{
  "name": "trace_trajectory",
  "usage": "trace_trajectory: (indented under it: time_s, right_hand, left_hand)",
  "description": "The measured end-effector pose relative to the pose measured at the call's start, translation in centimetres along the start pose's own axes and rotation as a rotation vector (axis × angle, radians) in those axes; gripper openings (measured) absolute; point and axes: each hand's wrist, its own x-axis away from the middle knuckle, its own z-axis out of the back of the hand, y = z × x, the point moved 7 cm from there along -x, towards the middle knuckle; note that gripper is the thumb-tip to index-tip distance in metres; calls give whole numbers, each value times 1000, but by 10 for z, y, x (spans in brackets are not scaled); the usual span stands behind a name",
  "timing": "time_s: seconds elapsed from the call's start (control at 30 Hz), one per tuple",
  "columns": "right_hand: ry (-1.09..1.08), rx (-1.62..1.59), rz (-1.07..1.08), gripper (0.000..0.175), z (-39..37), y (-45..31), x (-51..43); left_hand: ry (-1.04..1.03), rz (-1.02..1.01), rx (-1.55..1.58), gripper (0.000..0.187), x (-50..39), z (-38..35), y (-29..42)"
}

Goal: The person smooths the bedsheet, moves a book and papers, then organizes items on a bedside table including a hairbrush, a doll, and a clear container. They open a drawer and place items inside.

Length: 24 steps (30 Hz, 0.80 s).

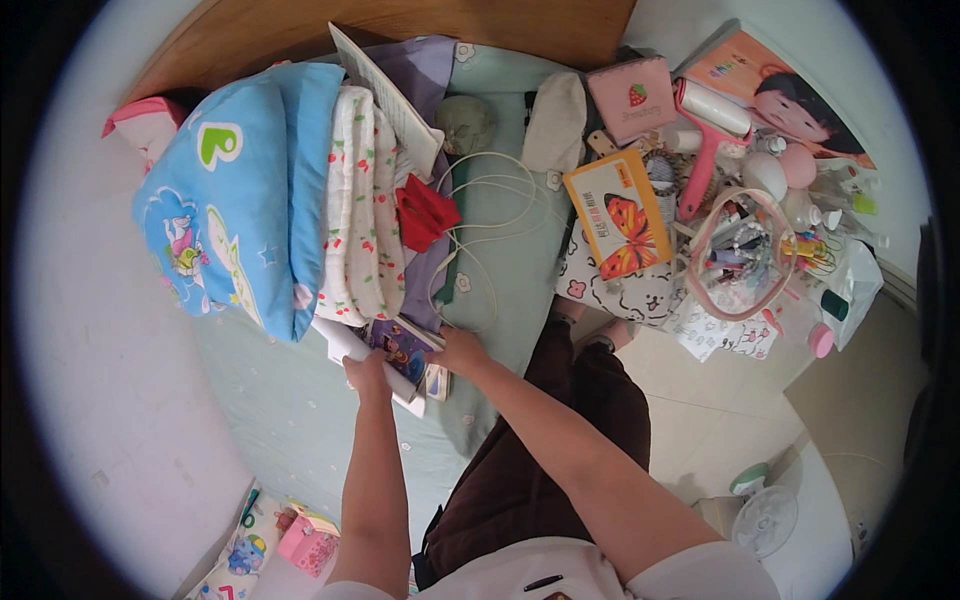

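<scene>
My left hand (366,373) grips a white rolled sheet of paper (346,342), which lies along the left side of a small pile of books on the bed. On that pile, a book with a purple cartoon cover (405,351) faces up. My right hand (459,351) holds the right edge of the pile, its fingers partly hidden. Just beyond both hands stand a folded blue quilt (247,187) and a folded white cloth with a cherry print (364,217). A red cloth item (426,214) rests against the cherry cloth.
A white cable (487,244) loops over the green bedsheet (292,390). Behind the quilt leans a white board-like item (386,90). To the right, a crowded surface holds a yellow butterfly box (619,214), a pink lint roller (705,161) and a clear pink-rimmed bag (739,300). A small fan (765,521) stands lower right.
</scene>
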Motion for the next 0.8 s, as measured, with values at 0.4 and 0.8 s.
trace_trajectory:
  time_s: [0.4, 0.8]
  right_hand:
    - [-140, 5, -59, 43, -1, 27, 32]
    - [-5, 477, -56, 71, -12, -40, 34]
  left_hand:
    - [-407, 151, 42, 58, 64, -25, -4]
    - [-422, 570, 452, 69, -15, 15, -147]
